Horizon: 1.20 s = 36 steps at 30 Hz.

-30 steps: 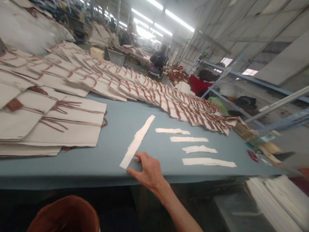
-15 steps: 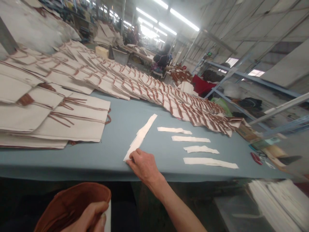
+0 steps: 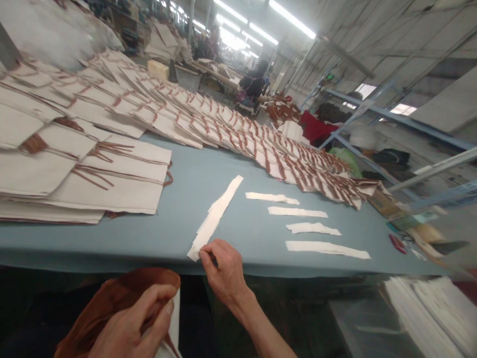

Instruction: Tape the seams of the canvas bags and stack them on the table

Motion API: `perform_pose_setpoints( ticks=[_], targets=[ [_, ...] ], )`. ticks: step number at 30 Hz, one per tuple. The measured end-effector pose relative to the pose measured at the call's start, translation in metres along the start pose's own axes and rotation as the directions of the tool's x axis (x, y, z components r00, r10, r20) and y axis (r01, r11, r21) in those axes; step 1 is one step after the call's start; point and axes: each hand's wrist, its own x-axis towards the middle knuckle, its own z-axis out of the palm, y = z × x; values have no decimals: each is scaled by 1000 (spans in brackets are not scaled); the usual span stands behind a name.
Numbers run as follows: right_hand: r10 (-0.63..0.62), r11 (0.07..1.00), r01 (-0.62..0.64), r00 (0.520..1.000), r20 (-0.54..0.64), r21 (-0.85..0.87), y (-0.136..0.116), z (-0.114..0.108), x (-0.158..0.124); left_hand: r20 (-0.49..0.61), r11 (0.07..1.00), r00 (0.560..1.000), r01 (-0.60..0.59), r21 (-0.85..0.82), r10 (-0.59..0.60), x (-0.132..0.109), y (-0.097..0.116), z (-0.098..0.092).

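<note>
My left hand (image 3: 136,323) grips the rim of a bag (image 3: 119,293) with a brown inside and a white outer side, held below the table's front edge. My right hand (image 3: 225,268) is closed in a pinch at the near end of a slanting row of overlapping white strips (image 3: 214,216). Its thumb and fingertips touch the strip's edge there. Off to the right, several separate white strips (image 3: 311,227) lie roughly level, one below another, on the blue-grey table cover (image 3: 257,258).
White pieces with brown straps (image 3: 231,129) overlap along the table's far side. A pile of them (image 3: 122,194) lies at left. A red object (image 3: 397,243) and scissors (image 3: 408,239) are at the right end. White sheets (image 3: 428,313) are stacked lower right. A seated person (image 3: 251,87) is behind.
My right hand has shifted down towards the table's front edge, and the near end of the strips reaches slightly lower. My left hand and the bag have risen a little and moved right.
</note>
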Motion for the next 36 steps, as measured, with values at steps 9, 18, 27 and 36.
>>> perform_pose_setpoints(
  ticks=[9, 18, 27, 36],
  targets=[
    [208, 926, -217, 976, 62, 309, -1, -7, 9, -126, 924, 984, -69, 377, 125, 37, 35, 9],
    [279, 699, -344, 938, 204, 627, 25, -19, 32, 207, 763, 978, -124, 635, -13, 72, 63, 17],
    [312, 545, -428, 901, 300, 720, 39, -29, 52, 93, 771, 992, -122, 625, 82, 78, 49, 28],
    [358, 493, -449, 885, 297, 745, 39, -35, 57, 226, 740, 974, -140, 658, -16, 86, 61, 22]
  ],
)
